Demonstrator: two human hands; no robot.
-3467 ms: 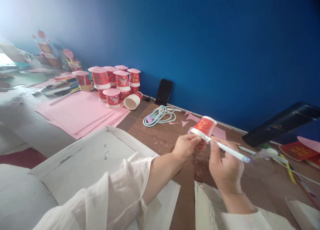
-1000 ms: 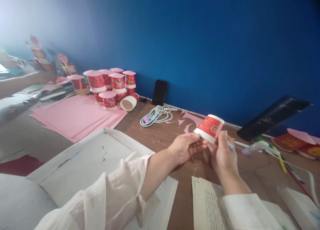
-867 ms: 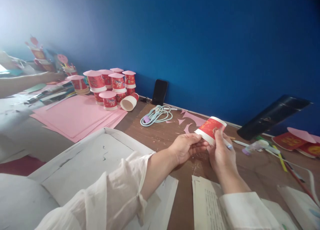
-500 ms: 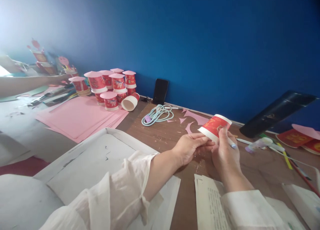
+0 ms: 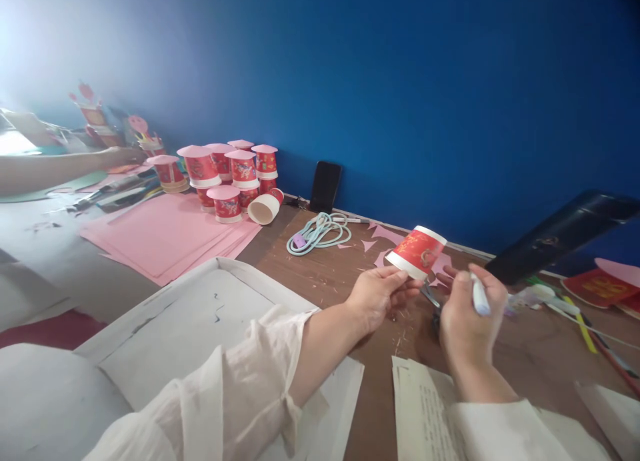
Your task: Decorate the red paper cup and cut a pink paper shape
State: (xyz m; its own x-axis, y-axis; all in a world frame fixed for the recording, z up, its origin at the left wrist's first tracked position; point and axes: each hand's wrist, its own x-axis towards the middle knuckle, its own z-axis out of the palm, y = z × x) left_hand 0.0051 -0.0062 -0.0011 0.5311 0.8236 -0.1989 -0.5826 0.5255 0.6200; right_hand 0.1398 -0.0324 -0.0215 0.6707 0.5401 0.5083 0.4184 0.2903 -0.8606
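Note:
My left hand (image 5: 377,297) is closed on a red paper cup (image 5: 419,251) with a gold pattern and white bands. Fingers and thumb pinch its lower rim, and the cup is tilted upside down over the table. My right hand (image 5: 470,321) is apart from the cup, to its right. Between its thumb and fingers is a white pen-like stick (image 5: 479,293) with a bluish end; its exact kind is hard to make out. Partly hidden behind that hand, a pair of scissors (image 5: 433,301) lies on the table. Pink paper scraps (image 5: 385,235) lie behind the cup.
Several red cups with pink paper tops (image 5: 243,171) stand by pink sheets (image 5: 170,237). A coiled cable (image 5: 320,234), a phone (image 5: 326,186) and a black cylinder (image 5: 555,241) are along the wall. A white box lid (image 5: 260,277) lies left, printed paper (image 5: 423,407) in front. Another person's arm (image 5: 65,171) reaches in.
My right hand has come away from the cup and moved right with the white stick, uncovering the scissors. My left hand still holds the cup, which has shifted slightly left.

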